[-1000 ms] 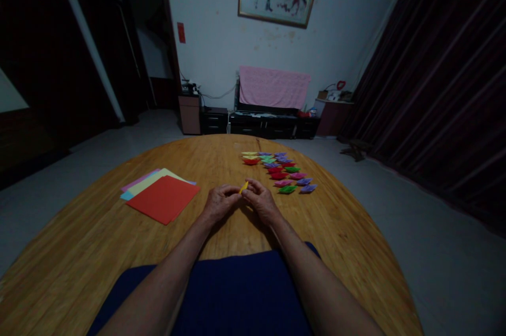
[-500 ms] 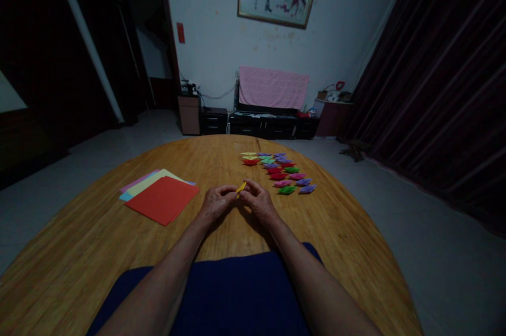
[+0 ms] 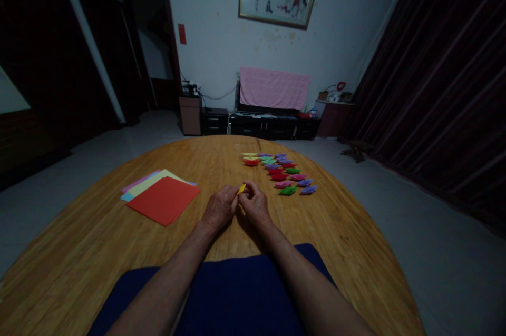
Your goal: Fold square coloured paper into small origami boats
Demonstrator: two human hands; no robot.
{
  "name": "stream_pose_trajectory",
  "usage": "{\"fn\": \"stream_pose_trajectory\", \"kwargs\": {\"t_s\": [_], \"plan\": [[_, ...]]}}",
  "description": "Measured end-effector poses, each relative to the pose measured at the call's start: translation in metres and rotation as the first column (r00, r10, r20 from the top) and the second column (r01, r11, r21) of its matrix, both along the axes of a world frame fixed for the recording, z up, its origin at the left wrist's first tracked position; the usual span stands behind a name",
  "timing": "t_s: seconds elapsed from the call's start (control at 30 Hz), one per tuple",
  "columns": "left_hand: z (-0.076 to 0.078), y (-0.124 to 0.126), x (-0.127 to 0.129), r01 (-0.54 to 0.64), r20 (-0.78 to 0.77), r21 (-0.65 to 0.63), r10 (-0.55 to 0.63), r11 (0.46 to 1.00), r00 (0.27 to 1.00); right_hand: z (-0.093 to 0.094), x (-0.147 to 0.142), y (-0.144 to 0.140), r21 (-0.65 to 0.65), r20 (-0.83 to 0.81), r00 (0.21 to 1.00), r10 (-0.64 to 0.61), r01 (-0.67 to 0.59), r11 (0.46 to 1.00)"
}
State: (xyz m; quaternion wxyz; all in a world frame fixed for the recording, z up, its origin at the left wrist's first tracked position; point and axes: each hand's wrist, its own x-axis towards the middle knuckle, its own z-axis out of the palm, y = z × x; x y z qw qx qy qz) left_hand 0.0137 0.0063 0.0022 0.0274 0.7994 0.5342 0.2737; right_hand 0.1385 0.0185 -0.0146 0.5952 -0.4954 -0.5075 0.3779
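Between my two hands, above the middle of the wooden table (image 3: 221, 159), is a small folded piece of yellow paper (image 3: 241, 189). My left hand (image 3: 220, 207) pinches it from the left, with the back of the hand turned up. From the right, the fingers of my right hand (image 3: 254, 203) close on it too. Only its upper tip shows; the fingers hide the rest. Beyond my right hand, folded paper boats (image 3: 279, 177) in several colours stand in rows. To the left lies a fanned stack of coloured sheets, a red sheet (image 3: 164, 200) on top.
A dark blue cloth (image 3: 245, 294) lies at the near table edge, under my forearms. Past the far edge stand a low black cabinet (image 3: 272, 128) and a screen covered by a pink cloth (image 3: 274, 87). A dark curtain (image 3: 427, 72) hangs at the right.
My left hand has rolled over and closed more around the yellow paper, its back now facing up. The right hand's fingers have curled in slightly. Boats and sheets stay in place.
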Motion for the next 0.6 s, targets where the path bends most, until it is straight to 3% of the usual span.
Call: {"fn": "stream_pose_trajectory", "kwargs": {"t_s": [0.33,0.6], "plan": [[0.004,-0.004,0.001,-0.082,-0.052,-0.002,0.082,0.997,0.995,0.004,-0.011,-0.005,-0.043,0.059,0.996,-0.069,0.071,0.997],[0.001,-0.001,0.0,-0.043,0.005,0.011,0.043,0.999,0.999,0.004,-0.013,-0.006,-0.068,-0.094,0.995,-0.041,0.035,0.997]]}}
